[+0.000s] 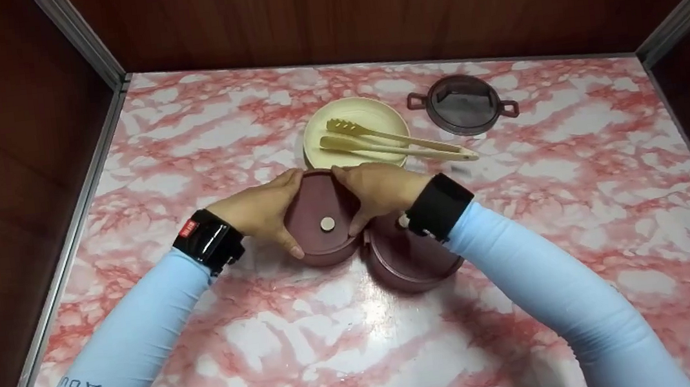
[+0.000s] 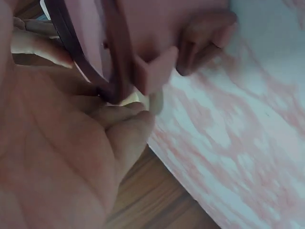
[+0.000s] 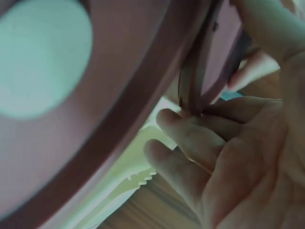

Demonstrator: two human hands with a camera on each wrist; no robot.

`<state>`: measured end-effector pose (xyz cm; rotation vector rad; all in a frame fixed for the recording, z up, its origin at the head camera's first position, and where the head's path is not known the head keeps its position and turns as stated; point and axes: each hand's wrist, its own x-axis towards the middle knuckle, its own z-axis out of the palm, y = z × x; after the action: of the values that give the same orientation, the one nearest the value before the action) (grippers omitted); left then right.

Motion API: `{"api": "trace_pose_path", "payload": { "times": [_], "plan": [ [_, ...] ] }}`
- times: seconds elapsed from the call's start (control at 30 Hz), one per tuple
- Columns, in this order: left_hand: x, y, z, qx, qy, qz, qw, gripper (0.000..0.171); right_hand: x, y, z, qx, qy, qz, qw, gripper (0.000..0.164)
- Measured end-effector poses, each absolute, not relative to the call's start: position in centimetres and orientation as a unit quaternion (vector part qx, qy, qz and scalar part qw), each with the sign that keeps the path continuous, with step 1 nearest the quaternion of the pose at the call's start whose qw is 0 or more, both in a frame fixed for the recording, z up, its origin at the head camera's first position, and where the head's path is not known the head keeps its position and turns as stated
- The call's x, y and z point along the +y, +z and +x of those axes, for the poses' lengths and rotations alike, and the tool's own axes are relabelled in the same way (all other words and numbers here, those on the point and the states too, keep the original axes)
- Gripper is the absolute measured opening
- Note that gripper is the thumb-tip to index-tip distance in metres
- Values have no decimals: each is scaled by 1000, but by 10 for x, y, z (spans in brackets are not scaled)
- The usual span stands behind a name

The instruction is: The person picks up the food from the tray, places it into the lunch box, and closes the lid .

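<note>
Both hands grip a mauve pot [image 1: 326,247] with a lid and a pale round knob, one hand on either side. My left hand [image 1: 263,214] spans its left side, thumb toward the near edge and fingers at the far rim. On its right side my right hand [image 1: 382,192] holds in the same way. A second mauve pot [image 1: 415,263] with a pale knob stands under my right wrist, partly hidden by it. In the right wrist view, fingertips [image 3: 169,125] touch the lower edge of the held pot.
Behind the hands sits a cream round dish [image 1: 388,114]. Two yellow-headed utensils [image 1: 421,146], one slotted, lie across it with their handles converging at the right. Farther right is a dark mauve two-handled piece of cookware [image 1: 463,105]. Brown wooden panels [image 1: 363,9] border the marbled table.
</note>
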<state>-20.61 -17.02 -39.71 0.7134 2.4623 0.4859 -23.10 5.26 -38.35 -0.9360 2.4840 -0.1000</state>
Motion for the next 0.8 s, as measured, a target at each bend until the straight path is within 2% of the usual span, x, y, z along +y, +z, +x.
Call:
{"api": "trace_pose_path", "payload": {
  "times": [0.13, 0.57, 0.8],
  "plan": [
    [-171, -403, -206, 910, 201, 250, 263, 143, 54, -385, -232, 912, -35, -337, 230, 116],
    [-166, -402, -201, 913, 192, 208, 293, 147, 54, -390, -226, 912, -42, -346, 216, 114],
    [-164, -400, -206, 917, 178, 211, 289, 146, 54, -390, -231, 912, -52, -346, 214, 113]
  ]
}}
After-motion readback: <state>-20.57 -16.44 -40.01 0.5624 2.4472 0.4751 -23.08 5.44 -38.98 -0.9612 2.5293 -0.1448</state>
